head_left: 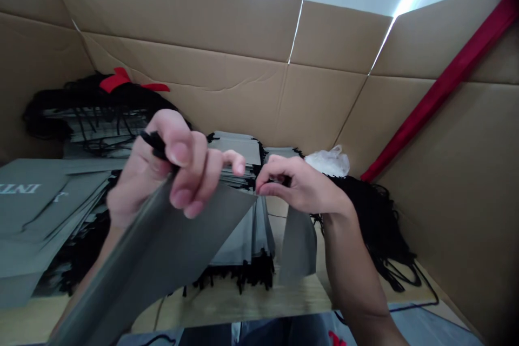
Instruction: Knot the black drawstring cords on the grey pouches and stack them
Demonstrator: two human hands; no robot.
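Observation:
My left hand [184, 165] is raised on the left with its fingers curled. A black cord [154, 143] runs through them, and a grey paper bag [174, 248] hangs tilted below and in front of that wrist. My right hand [302, 181] pinches the far corner of the same bag between thumb and fingertips, so its edge is stretched between both hands. Below the right hand is another grey panel [300, 243]; I cannot tell whether it is joined to anything held. Behind the hands, stacked grey bags [237, 143] with black cord ends lie on the table.
On the left are grey bags [24, 200] with white lettering, and behind them a black cord heap [93, 94] with red strips. More black cords [377, 221] lie right, near a clear plastic bag [330, 161]. Cardboard walls [227, 70] surround the wooden table [251, 303]; a red strap [438, 86] slants down.

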